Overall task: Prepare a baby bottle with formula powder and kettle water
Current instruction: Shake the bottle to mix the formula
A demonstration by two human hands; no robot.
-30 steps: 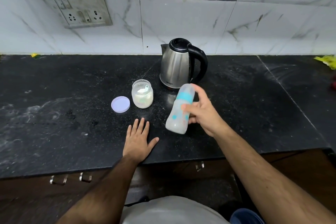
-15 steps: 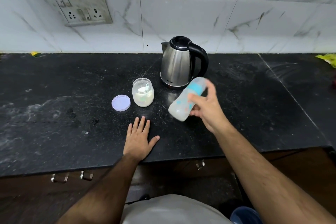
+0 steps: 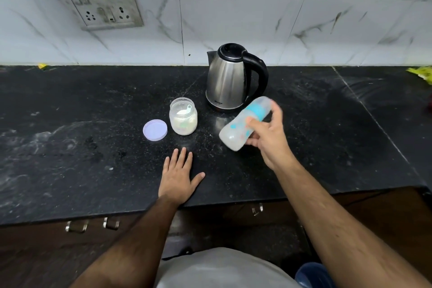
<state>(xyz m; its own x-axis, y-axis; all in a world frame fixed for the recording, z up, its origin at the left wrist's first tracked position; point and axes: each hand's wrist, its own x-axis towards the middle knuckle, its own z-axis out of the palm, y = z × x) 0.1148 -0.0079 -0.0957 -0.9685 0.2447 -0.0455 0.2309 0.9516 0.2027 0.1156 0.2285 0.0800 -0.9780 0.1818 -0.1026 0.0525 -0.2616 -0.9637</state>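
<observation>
My right hand [image 3: 268,138] grips a translucent baby bottle [image 3: 236,131] with a blue collar, held tilted above the black counter [image 3: 70,124], its cap end up and to the right. It looks milky inside and is motion-blurred. My left hand [image 3: 178,176] lies flat on the counter near the front edge, fingers spread, holding nothing. An open clear jar of formula powder [image 3: 183,117] with a small scoop inside stands left of the bottle. Its lilac lid [image 3: 155,129] lies beside it. A steel kettle [image 3: 229,79] with a black handle stands behind, lid shut.
A tiled wall with a socket panel [image 3: 98,2] rises behind the counter. Yellow scraps [image 3: 420,72] lie at the far right edge. Cabinet handles [image 3: 77,225] sit below the counter front.
The bottle in my right hand has swung from more upright to a stronger tilt and shifted slightly right, as in shaking. My left hand stays flat in place.
</observation>
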